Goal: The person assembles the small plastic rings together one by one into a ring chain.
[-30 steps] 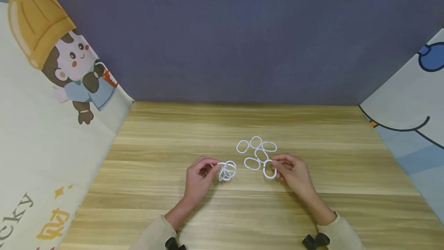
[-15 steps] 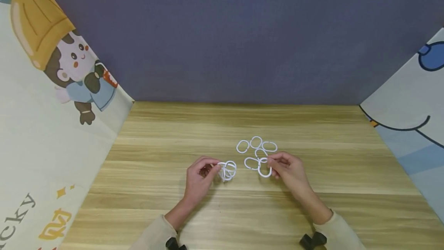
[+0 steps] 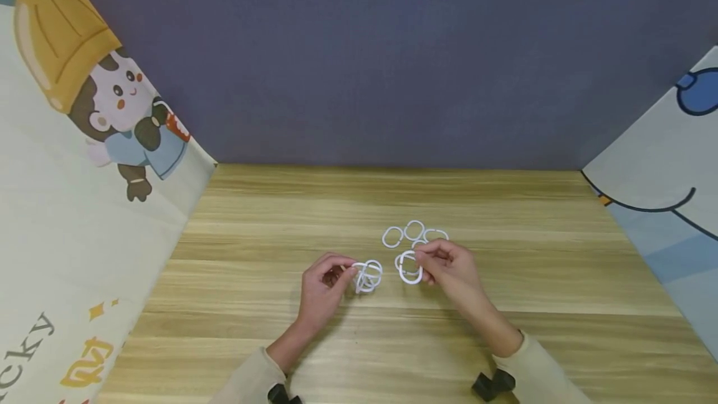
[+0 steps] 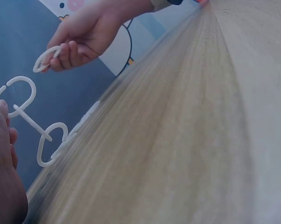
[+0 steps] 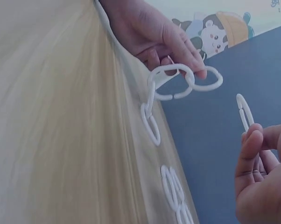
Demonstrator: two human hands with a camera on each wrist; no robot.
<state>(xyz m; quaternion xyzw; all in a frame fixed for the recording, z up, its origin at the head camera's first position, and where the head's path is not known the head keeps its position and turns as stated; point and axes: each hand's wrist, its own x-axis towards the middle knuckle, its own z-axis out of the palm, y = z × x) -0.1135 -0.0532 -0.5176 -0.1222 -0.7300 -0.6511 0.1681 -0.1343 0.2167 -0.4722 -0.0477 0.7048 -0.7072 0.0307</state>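
Observation:
My left hand pinches the end of a short chain of white plastic C-shaped links between thumb and fingertips. The chain hangs down from it, and its lowest link is close to the tabletop in the left wrist view. To its right, my right hand pinches a single white link, held up apart from the chain. A narrow gap shows in the rim of some links. In the head view the held link overlaps one loose link lying on the table.
Several loose white links lie on the wood-grain table, just behind and partly hidden by my right hand. A dark blue panel stands along the back edge, with printed cartoon panels at both sides.
My right hand has moved left with the single link, bringing it nearer the chain and covering more of the loose links. The left hand has stayed in place.

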